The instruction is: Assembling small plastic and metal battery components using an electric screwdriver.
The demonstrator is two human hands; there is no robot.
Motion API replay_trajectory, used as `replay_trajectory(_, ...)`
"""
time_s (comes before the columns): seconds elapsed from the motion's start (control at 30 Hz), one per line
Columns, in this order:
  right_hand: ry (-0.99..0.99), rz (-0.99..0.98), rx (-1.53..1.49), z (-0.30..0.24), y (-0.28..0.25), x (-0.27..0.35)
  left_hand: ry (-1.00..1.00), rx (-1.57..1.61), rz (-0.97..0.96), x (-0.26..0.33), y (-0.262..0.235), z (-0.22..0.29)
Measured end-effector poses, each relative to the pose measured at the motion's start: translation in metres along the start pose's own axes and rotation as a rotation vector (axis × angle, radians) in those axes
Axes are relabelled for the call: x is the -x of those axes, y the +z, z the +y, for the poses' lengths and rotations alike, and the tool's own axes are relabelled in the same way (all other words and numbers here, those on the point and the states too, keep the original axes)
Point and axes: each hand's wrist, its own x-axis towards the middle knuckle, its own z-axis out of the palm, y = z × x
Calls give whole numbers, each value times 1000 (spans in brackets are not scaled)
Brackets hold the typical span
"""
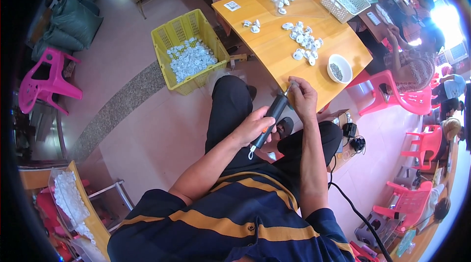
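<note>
Left hand wrapped around the black body of an electric screwdriver, fingers closed on the grip just above its orange band. Right hand at the tool's far end, fingers pinched together on a small white part at the tip; what exactly sits between the fingertips too small to make out. Tool tilted, tip pointing far and right, held over the near edge of the wooden table, above the lap in black trousers. Farther right on the table, a white bowl of small dark pieces; beyond it, a scatter of white plastic parts, and at the far right a white mesh basket. On the floor to the left, a yellow crate heaped with more white parts. Pink plastic chair far left; other seated people on the right side
</note>
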Motion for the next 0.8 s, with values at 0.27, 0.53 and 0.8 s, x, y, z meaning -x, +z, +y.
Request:
replay_trajectory(0.27, -27, 11, 48, -4, 1, 1, -16, 11, 0, 0, -2, 1)
replay_trajectory(0.53, -32, 10, 12, -9, 3, 3, -9, 14, 2, -1, -3, 2)
replay_trajectory(0.8, -49, 28, 50, -13, 3, 3, -8, -7, -7, -3, -4, 4)
